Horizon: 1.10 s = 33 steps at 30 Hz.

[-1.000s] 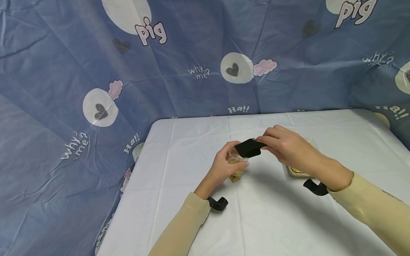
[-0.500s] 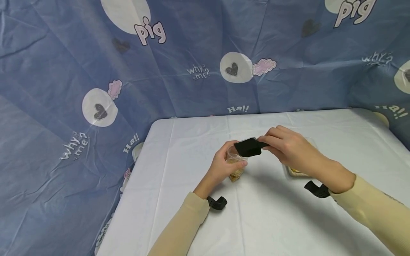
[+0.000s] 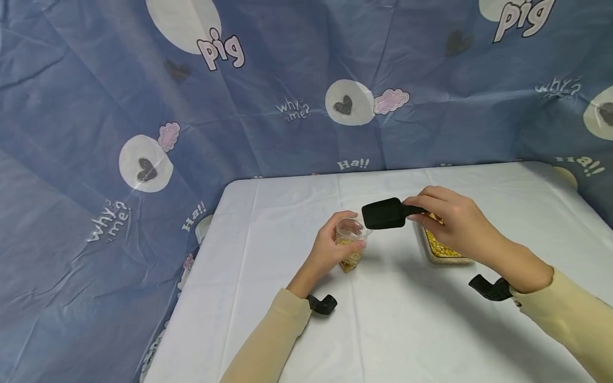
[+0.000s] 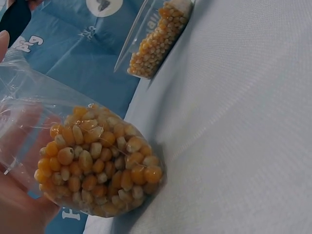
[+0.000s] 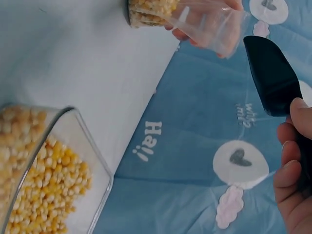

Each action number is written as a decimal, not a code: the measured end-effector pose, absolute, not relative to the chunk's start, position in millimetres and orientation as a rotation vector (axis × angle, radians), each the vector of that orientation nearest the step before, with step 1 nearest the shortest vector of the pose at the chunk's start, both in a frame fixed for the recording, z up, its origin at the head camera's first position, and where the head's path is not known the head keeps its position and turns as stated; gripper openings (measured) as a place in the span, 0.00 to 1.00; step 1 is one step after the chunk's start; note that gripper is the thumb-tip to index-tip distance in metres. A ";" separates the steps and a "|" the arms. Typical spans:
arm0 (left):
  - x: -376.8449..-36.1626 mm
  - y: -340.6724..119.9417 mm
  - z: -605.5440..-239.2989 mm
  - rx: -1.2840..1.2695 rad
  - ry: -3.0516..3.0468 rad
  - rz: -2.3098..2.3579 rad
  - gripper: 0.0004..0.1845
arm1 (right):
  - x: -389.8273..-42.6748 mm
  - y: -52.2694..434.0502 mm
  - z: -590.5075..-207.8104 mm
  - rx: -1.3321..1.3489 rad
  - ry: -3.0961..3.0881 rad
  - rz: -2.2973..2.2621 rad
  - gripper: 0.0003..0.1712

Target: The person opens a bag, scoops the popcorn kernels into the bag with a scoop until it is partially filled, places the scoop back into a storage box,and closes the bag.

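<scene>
My left hand (image 3: 333, 243) grips a clear plastic bag (image 4: 100, 161), its mouth held open at the top. Yellow and pale corn kernels (image 4: 92, 165) fill the lower part of the bag, which stands at the tabletop. In my right hand (image 3: 455, 215) is a black scoop (image 3: 384, 214), held by its handle, in the air just right of the bag's mouth. No kernels show on the scoop in the right wrist view. Under and behind the right hand, a clear rectangular container (image 5: 100, 165) holds more corn kernels; the hand partly hides it in the head view.
A white cloth (image 3: 392, 330) covers the table. Behind it hangs a blue printed curtain (image 3: 287, 64), which also runs along the left side. Each wrist wears a black camera mount (image 3: 323, 304).
My right hand has drawn the scoop to the right, away from over the bag's mouth, and levelled it. More of the corn container shows now. The left hand has stayed nearly still.
</scene>
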State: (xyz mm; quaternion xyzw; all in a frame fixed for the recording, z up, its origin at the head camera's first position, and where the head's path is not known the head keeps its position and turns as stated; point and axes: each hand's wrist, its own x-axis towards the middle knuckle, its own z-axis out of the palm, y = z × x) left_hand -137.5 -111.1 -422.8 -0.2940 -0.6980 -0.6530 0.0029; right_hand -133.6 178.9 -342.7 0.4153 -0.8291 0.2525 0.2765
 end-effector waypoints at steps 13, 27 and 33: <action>-137.6 -111.1 -421.2 -0.878 -2.201 -2.064 0.31 | -135.5 218.1 -342.8 1.041 -2.244 0.639 0.31; -136.7 -113.4 -421.2 -0.888 -2.207 -2.042 0.30 | -130.6 264.5 -357.9 0.990 -2.336 0.493 0.33; -137.0 -113.1 -421.7 -0.894 -2.207 -2.058 0.30 | -127.6 280.2 -361.3 0.945 -2.415 0.380 0.16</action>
